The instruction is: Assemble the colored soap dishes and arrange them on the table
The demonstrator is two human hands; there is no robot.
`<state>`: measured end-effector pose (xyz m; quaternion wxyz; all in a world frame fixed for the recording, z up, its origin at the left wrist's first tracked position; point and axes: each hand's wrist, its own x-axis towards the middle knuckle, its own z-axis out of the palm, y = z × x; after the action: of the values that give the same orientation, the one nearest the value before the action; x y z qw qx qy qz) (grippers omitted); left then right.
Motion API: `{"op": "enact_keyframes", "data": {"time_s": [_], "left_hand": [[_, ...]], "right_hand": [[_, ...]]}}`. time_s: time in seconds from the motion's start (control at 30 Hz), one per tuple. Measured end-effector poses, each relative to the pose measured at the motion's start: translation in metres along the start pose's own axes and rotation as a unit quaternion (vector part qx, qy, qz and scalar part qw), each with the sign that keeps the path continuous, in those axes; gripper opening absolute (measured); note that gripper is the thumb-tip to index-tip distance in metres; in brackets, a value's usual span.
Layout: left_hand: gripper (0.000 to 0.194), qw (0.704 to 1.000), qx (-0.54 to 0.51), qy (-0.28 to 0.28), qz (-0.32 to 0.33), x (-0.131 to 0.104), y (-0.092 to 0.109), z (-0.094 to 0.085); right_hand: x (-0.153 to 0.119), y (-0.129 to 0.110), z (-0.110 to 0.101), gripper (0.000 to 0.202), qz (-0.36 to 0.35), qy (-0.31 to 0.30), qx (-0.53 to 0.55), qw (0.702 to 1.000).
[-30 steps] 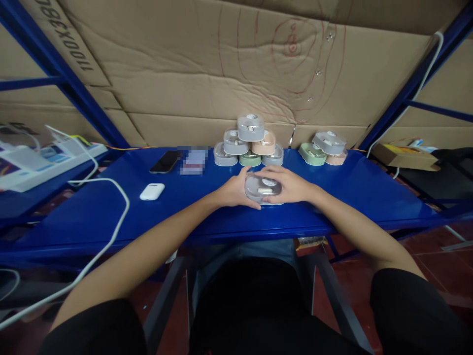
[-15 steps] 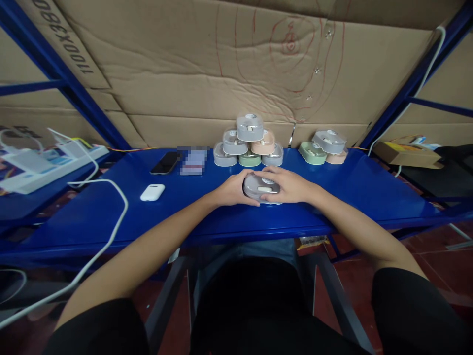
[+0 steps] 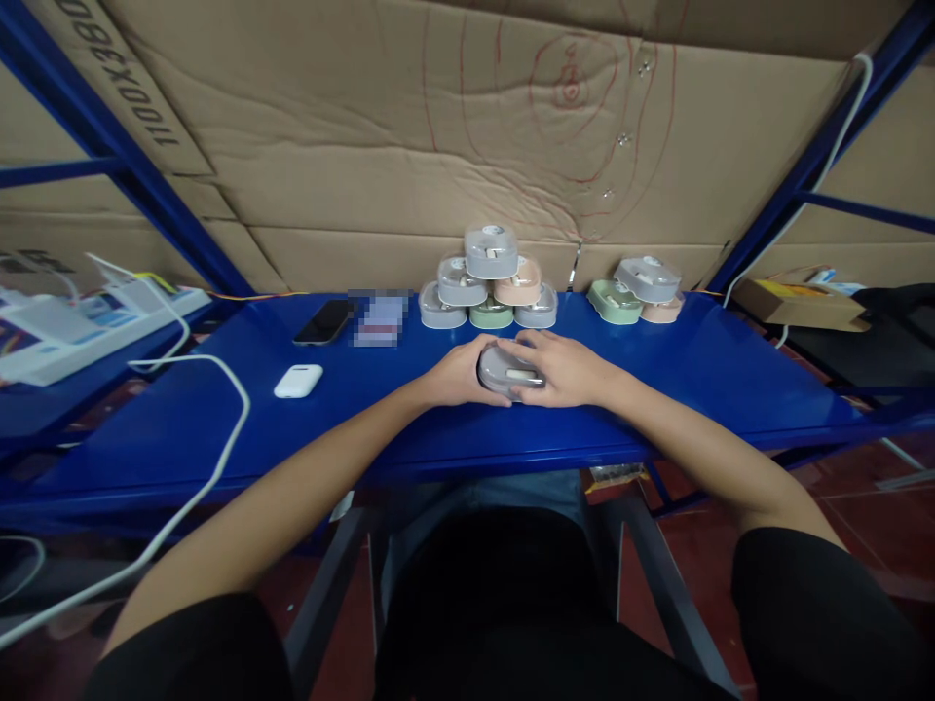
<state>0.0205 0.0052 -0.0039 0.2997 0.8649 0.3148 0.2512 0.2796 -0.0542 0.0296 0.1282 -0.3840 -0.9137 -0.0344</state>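
A small grey plastic box with a clear lid and a white clasp [image 3: 504, 366] is gripped between both hands at the middle of the table. My left hand [image 3: 462, 371] wraps its left end, thumb along the near side. My right hand [image 3: 566, 370] is closed round its right end, fingers over the top and near side, hiding much of the lid. Behind the hands stands a stacked pyramid of similar boxes in grey, green and peach, its top box [image 3: 491, 253] grey. To the right, another grey box [image 3: 647, 280] rests on a green box [image 3: 616, 301] and a peach box [image 3: 662, 309].
On the left of the blue table [image 3: 409, 433] lie a white earbud case [image 3: 298, 381], a dark phone [image 3: 323, 322] and a blurred-out card [image 3: 380, 319]. A white cable [image 3: 234, 428] crosses the left side. A cardboard wall [image 3: 351, 127] closes the back; an open carton [image 3: 800, 304] sits right.
The held box looks slightly tilted, and its white lower edge at the right no longer shows. My right hand has shifted a little left over the lid. The stacks are unchanged.
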Motion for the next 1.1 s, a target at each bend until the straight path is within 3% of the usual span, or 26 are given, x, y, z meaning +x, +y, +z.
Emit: {"op": "enact_keyframes", "data": {"time_s": [0.4,0.67,0.8,0.97,1.1], "left_hand": [[0.096,1.0,0.023,-0.005,0.01,0.002,0.0,-0.001],[0.101,0.999,0.045,-0.009,0.0,0.005,-0.003,-0.002],[0.088,0.999,0.054,0.0,-0.006,0.003,-0.002,-0.004],[0.076,0.993,0.109,-0.03,-0.033,-0.001,0.005,-0.009],[0.071,0.99,0.133,-0.044,-0.024,-0.001,0.008,-0.011]], "right_hand": [[0.002,-0.002,0.003,0.09,-0.01,-0.01,-0.054,0.998],[-0.007,0.029,-0.008,0.101,-0.025,-0.035,0.098,0.994],[-0.017,0.037,-0.031,0.111,0.148,-0.085,0.046,0.984],[-0.022,0.048,-0.054,0.112,0.383,-0.175,-0.082,0.903],[-0.021,0.068,-0.046,0.117,0.458,-0.126,-0.108,0.873]]}}
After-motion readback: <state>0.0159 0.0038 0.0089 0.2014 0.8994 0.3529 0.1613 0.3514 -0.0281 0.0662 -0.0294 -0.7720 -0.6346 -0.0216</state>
